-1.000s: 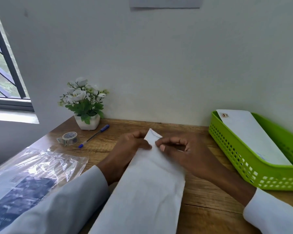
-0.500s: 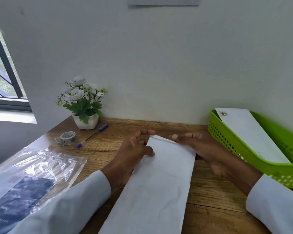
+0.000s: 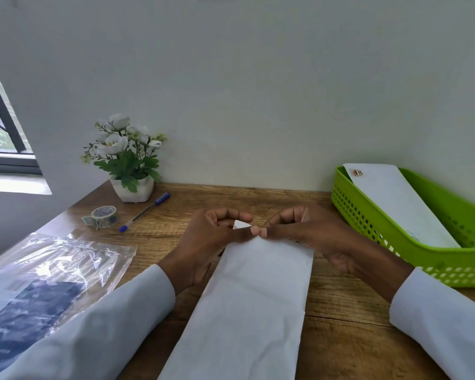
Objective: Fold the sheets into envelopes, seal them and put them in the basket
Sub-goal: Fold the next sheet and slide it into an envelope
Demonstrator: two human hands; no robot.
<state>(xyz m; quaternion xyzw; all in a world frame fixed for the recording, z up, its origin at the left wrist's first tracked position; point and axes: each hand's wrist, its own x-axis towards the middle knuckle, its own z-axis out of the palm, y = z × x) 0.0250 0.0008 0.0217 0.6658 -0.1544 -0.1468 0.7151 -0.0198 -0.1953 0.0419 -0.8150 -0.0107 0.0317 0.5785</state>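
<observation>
potted white flowers (image 3: 126,157) by wall; tape roll (image 3: 103,216), blue pen (image 3: 145,211) beside; plastic packet (image 3: 47,281) (crinkled) near left.

Both arms clothed in long white sleeves, plain cloth, no markings or buttons seen. Left sleeve (image 3: 93,325) ends in a plain cuff at the wrist; right sleeve (image 3: 444,319) likewise. Left hand (image 3: 203,242) and right hand (image 3: 313,234) bare: no rings, watch or gloves
</observation>
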